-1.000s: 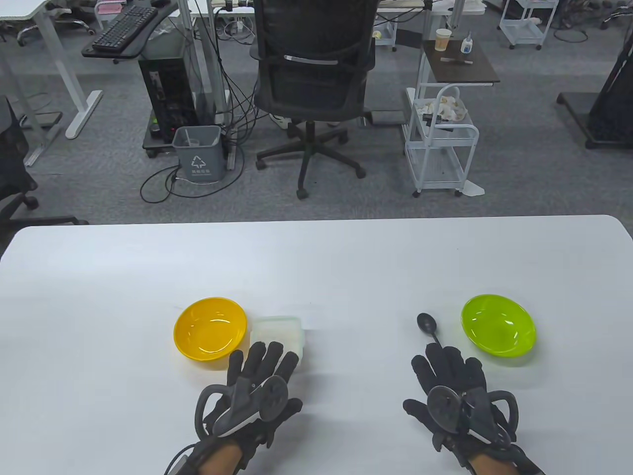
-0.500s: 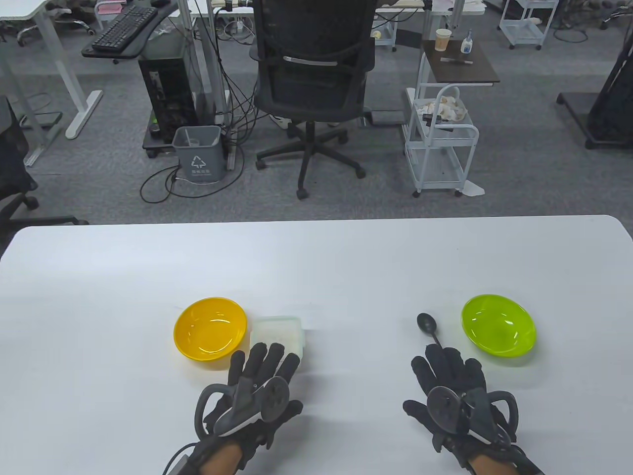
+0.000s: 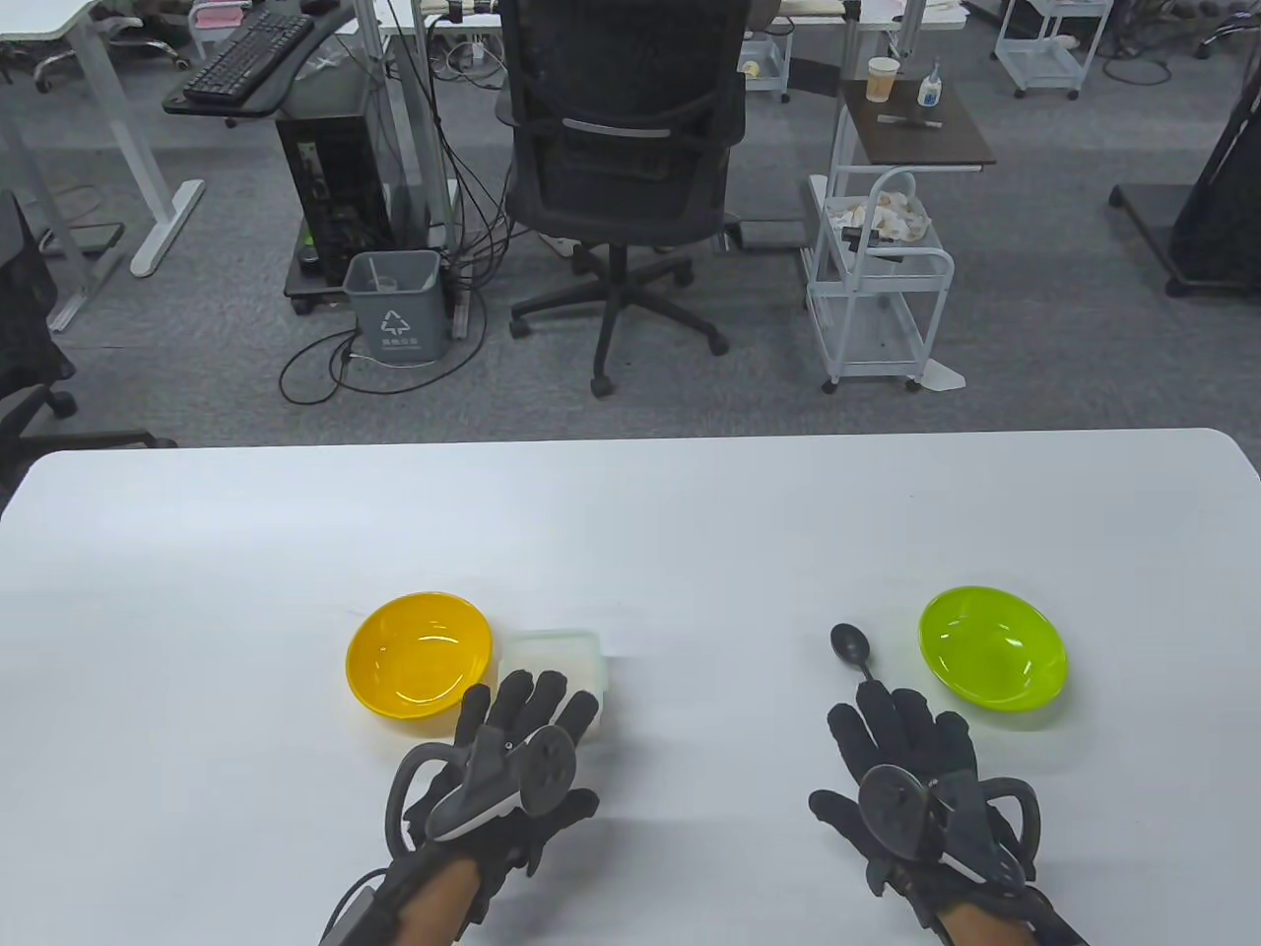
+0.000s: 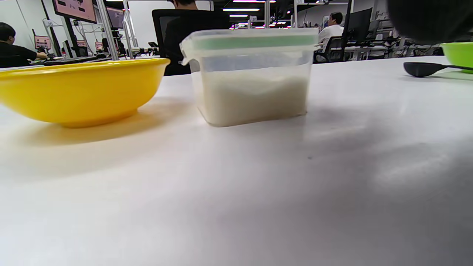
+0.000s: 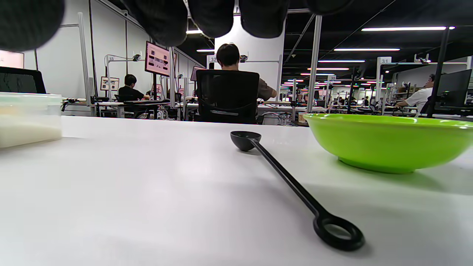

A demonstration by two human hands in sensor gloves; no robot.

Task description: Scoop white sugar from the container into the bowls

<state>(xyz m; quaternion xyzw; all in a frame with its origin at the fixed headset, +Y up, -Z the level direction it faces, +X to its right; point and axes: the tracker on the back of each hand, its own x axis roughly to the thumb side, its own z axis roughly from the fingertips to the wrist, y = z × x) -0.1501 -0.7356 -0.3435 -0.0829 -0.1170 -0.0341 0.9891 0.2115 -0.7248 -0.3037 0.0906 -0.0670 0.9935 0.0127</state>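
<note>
Here a white table (image 3: 630,512) carries everything, with an office chair (image 3: 621,148) and a grey bin (image 3: 394,301) bearing a recycling mark on the floor beyond its far edge. The yellow bowl (image 3: 419,655) sits left of centre, the green bowl (image 3: 993,647) to the right. Just right of the yellow bowl stands the clear lidded tub (image 4: 251,75), part full of white sugar (image 4: 255,98). The left hand (image 3: 512,759) hovers over the tub's near edge, fingers spread, holding nothing. The right hand (image 3: 911,778), fingers likewise spread and empty, covers the near end of the black spoon (image 5: 288,181). The spoon lies flat, its long axis running near to far, scoop at the far end, ring at the near end.
</note>
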